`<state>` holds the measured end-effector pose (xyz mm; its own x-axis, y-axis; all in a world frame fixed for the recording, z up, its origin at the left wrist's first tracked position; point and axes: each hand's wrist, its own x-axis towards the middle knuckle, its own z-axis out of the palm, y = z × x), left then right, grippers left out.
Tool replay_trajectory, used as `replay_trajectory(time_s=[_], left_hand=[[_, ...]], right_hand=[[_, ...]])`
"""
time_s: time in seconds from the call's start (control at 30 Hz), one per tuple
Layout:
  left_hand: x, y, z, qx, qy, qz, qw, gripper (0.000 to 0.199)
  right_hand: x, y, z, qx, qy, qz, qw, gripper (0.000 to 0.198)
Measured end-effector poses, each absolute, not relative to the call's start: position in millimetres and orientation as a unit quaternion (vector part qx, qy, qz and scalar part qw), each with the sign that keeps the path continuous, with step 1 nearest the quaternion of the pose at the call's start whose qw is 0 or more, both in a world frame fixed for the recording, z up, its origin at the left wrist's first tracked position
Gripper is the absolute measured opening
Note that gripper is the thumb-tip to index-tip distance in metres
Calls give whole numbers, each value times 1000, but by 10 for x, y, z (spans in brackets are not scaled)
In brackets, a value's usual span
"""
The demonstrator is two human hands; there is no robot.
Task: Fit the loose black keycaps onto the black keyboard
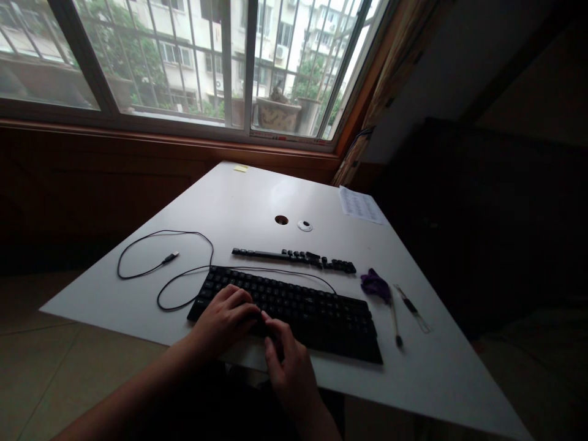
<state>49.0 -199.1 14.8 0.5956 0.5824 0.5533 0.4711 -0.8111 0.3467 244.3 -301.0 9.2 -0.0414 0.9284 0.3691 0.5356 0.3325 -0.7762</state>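
A black keyboard (316, 312) lies at the near side of the white table (220, 202), slightly askew. My left hand (232, 312) rests over its front left part, fingers bent and pressed together. Close by, my right hand (287, 355) is at the front edge, thumb and fingers curled in a pinch. The fingertips of both hands meet around a small dark spot; what they hold there is hidden. Behind the keyboard lies a row of loose black keycaps (340, 264), with a long bar-shaped key (269, 255) among them.
A black USB cable (160, 233) loops on the left. To the right lie a purple cloth (375, 284), a thin brush (395, 321) and a key puller-like tool (411, 306). Farther back are a round cable hole (282, 220), its white cover (305, 226) and a printed paper (361, 205).
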Motion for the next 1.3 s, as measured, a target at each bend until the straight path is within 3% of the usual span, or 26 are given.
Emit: replay_trajectory(time_s=[0.33,0.57,0.77,1.0,1.17,1.3], left_hand=[[487,-1979,141,891,296,336,72,11],[498,-1987,166,889,295,342,75,9],[499,-1977,127,891,298,335,68,11],[494,-1987,129,891,301,332,78,9],[489,-1979,133,890,296,334,89,13],[495,-1980,148,889,295,339,86,11]], right_hand=[[2455,-3051,125,-543,-670,207,462,24],[2457,-3015,123,-534,-676,239,448,33],[2472,-3037,117,-546,-652,258,459,20],[2466,-3013,122,-539,-668,257,444,34],[2469,-3046,114,-540,-657,271,450,22],[2459,-3025,121,-537,-667,241,457,31]])
